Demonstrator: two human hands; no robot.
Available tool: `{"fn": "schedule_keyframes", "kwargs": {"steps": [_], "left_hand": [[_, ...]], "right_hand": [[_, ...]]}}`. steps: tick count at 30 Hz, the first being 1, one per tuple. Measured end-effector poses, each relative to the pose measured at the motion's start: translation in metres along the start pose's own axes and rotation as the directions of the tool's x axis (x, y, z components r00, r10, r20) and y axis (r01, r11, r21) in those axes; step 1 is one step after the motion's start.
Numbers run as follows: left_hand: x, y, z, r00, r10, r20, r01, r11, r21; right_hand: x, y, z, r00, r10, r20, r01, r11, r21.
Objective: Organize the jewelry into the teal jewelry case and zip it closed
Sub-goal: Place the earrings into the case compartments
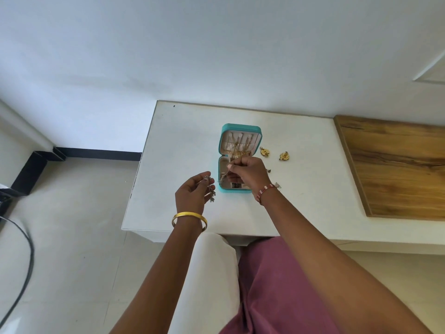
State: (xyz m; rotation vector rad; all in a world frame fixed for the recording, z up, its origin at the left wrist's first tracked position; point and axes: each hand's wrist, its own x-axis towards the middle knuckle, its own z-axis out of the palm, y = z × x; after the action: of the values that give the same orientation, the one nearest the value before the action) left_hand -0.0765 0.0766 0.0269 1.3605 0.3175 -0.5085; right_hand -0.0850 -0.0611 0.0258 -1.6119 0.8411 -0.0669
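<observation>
The teal jewelry case [240, 127] lies open on the white table [183, 145], its lid flat at the far side with a gold chain [237, 150] hanging inside. My right hand [248, 173] hovers over the lower tray, pinching one end of a thin silver necklace [224, 177]. My left hand [192, 195], just left of the case, holds the other end with small silver pendants [212, 194] dangling from it. Two gold earrings [265, 152] [284, 156] lie on the table right of the case. Small silver pieces [277, 184] sit beside my right wrist.
A wooden panel [395, 169] covers the surface to the right. A white wall rises behind the table. The table's front edge [192, 229] is close to my knees. A black cable [26, 261] runs across the floor at left.
</observation>
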Motion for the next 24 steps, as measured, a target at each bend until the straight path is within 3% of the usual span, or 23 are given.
{"fn": "schedule_keyframes", "kwargs": {"steps": [10, 12, 16, 24], "left_hand": [[0.002, -0.012, -0.005, 0.999, -0.013, 0.029, 0.013, 1.000, 0.018], [0.001, -0.013, -0.005, 1.000, 0.004, 0.021, -0.006, 0.998, 0.062], [0.000, -0.014, -0.002, 0.994, 0.088, 0.058, -0.100, 0.965, 0.242], [-0.005, -0.005, 0.003, 0.975, 0.168, 0.144, -0.210, 0.907, 0.366]], "right_hand": [[-0.008, 0.007, 0.002, 0.997, -0.072, -0.025, 0.065, 0.975, -0.211], [-0.019, 0.004, -0.001, 0.995, -0.102, -0.018, 0.097, 0.976, -0.194], [-0.046, 0.001, 0.006, 0.977, -0.161, 0.139, 0.190, 0.956, -0.224], [-0.050, 0.001, 0.009, 0.953, -0.292, 0.078, 0.300, 0.888, -0.348]]}}
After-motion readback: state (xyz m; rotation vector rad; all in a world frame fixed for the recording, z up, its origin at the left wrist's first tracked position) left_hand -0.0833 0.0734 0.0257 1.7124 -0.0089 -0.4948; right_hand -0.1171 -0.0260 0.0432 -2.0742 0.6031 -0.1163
